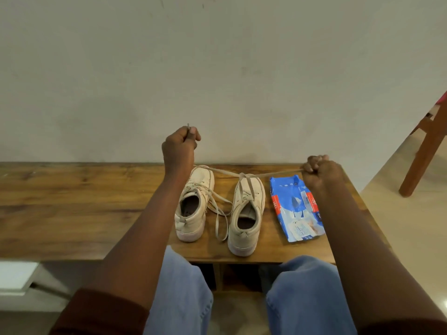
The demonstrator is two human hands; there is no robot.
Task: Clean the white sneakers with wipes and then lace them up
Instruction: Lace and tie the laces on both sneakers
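Note:
Two off-white sneakers stand side by side on the wooden table point(72, 201), heels toward me. The left sneaker point(193, 204) has loose laces trailing between the pair. The right sneaker point(246, 213) has its lace point(271, 174) drawn taut in both directions from near its toe. My left hand point(180, 147) is raised above and behind the left sneaker, gripping one lace end, whose tip pokes up from the fist. My right hand point(319, 171) grips the other end, to the right of the shoe above the pack's top edge. A blue wipes pack point(295, 209) lies right of the shoes.
A plain wall rises right behind the table. The table's right edge runs just past the wipes pack. A wooden chair leg point(423, 151) stands on the floor at the right. My knees in blue jeans point(183, 286) are at the table's front edge.

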